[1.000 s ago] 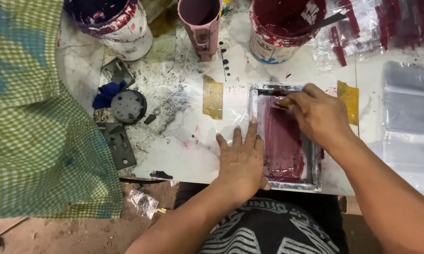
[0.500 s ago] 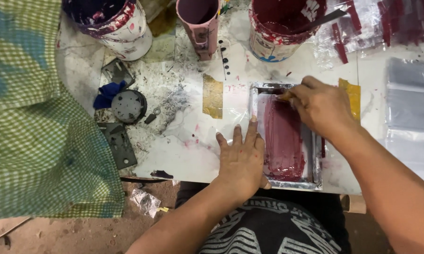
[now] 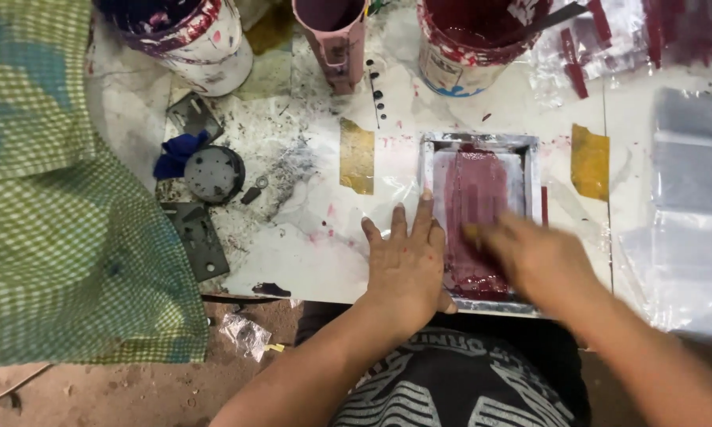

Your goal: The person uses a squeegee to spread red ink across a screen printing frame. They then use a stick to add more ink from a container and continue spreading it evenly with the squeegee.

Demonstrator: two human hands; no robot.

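My left hand (image 3: 407, 265) is flat on the white table (image 3: 324, 253), fingers spread, palm down, pressing right beside the left rail of the small metal-framed printing screen (image 3: 431, 170). Nothing gripped there; it is open and bracing the frame. My right hand (image 3: 534, 257) is over the lower half of the screen, smeared by motion blur. It looks curled around something with a yellowish tip near the fingertips, likely a small squeegee, but I cannot tell for sure what it grips or how tightly.

The screen lies flat at the table's near edge, its mesh covered with dark red ink (image 3: 474, 198). I judge this to be the pull itself: ink being drawn down the mesh toward me while the other hand pins the frame.

Yellow tape patches (image 3: 357, 155) sit on either side of the frame. Behind it stands a tin of red ink (image 3: 470, 47) with a stirrer leaning in it, a pink mug (image 3: 334, 35) to its left, and a white paint tub (image 3: 190, 39) further left. Clear plastic bags (image 3: 688, 205) are stacked on my right. A checked green cloth (image 3: 64, 237) hangs off the left.

Next, I reckon, the stroke needs even pressure to the bottom rail, then a clean lift of the frame without sliding.
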